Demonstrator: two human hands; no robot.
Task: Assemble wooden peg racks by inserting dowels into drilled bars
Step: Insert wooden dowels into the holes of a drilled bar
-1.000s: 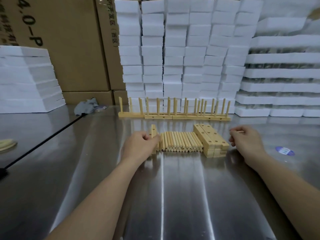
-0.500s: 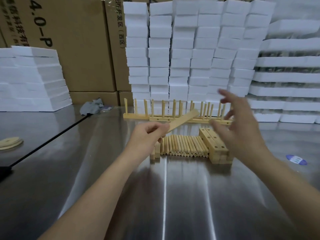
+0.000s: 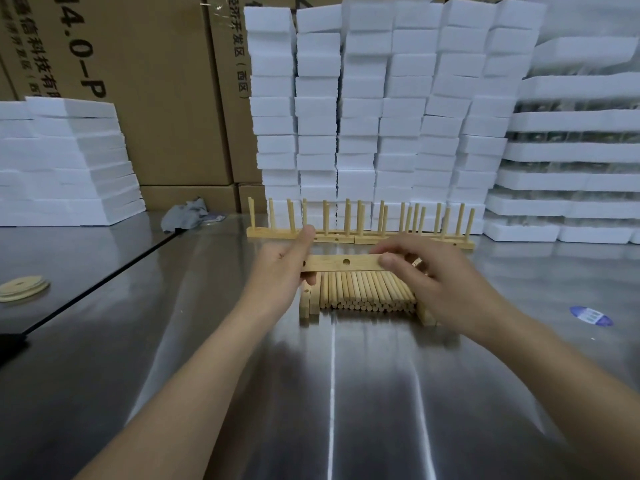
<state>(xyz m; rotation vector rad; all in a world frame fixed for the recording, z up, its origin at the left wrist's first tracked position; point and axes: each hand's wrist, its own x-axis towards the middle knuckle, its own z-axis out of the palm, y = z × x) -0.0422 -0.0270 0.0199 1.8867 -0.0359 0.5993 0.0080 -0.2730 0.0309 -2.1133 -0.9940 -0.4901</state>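
A drilled wooden bar (image 3: pixel 341 263) hangs level above the table, holes facing me. My left hand (image 3: pixel 282 266) grips its left end and my right hand (image 3: pixel 436 275) pinches its right end. Under it lies a row of loose dowels (image 3: pixel 363 294) side by side. Two more drilled bars (image 3: pixel 309 304) lie at the row's left end, and a stack of bars (image 3: pixel 426 315) on the right is mostly hidden by my right hand. Finished peg racks (image 3: pixel 360 225) with upright dowels stand in a line behind.
The steel table (image 3: pixel 329 393) reaches toward me. Stacks of white foam blocks (image 3: pixel 381 109) and cardboard boxes (image 3: pixel 145 88) wall the back. A grey rag (image 3: pixel 188 214), wooden discs (image 3: pixel 22 289) at the left and a blue sticker (image 3: pixel 590 315) at the right lie on the table.
My left hand lifted a drilled bar from the left of the dowels. My right hand came over from the right and took its other end, so the bar is now held level.
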